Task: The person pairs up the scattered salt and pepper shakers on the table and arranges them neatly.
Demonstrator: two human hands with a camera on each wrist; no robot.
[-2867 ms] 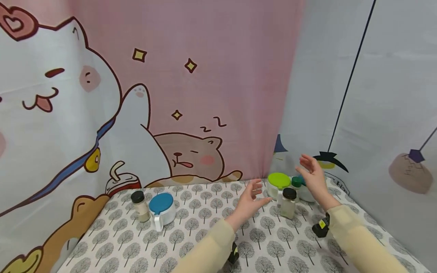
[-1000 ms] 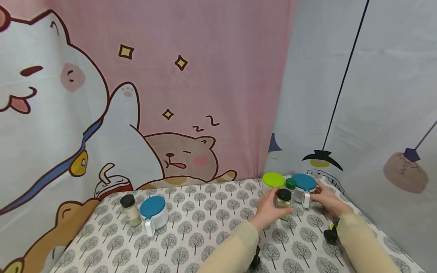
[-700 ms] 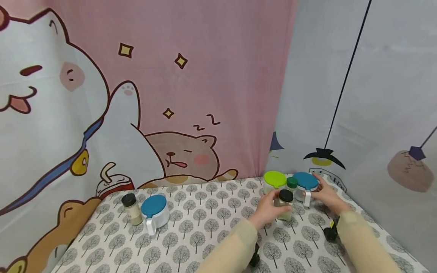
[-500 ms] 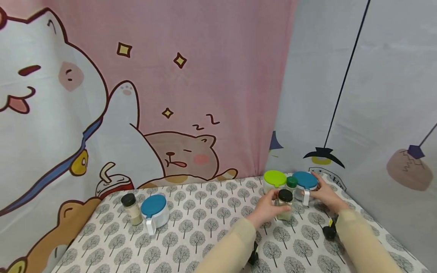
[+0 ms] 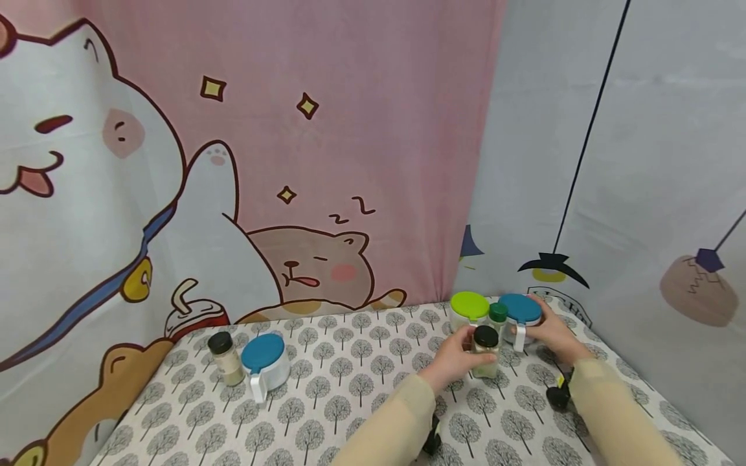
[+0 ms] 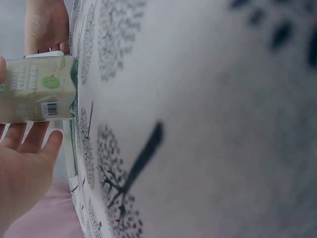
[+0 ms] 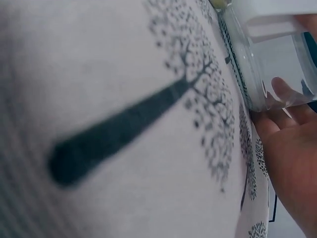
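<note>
At the right of the table, my left hand (image 5: 450, 357) holds a small clear spice jar with a black lid (image 5: 486, 355) between thumb and fingers. In the left wrist view the jar (image 6: 42, 89) shows a pale filling, a green label mark and a barcode. My right hand (image 5: 555, 335) grips the right side of a clear seasoning pot with a blue lid and white handle (image 5: 520, 310). Its fingers curl round the clear wall of the pot (image 7: 277, 64) in the right wrist view. Both containers stand upright, and their bases seem to be on the cloth.
Close behind the held jars stand a green-lidded jar (image 5: 498, 313) and a lime-lidded pot (image 5: 469, 307). Farther left are a second blue-lidded pot (image 5: 265, 362) and a black-lidded shaker (image 5: 226, 360). A tree-print cloth (image 5: 338, 408) covers the table; printed curtains (image 5: 396, 162) hang behind.
Both hands were raised and apart from the containers at first. The left hand moved right onto the black-lidded spice jar; the right came down onto the blue-lidded pot. The last half second shows little movement.
</note>
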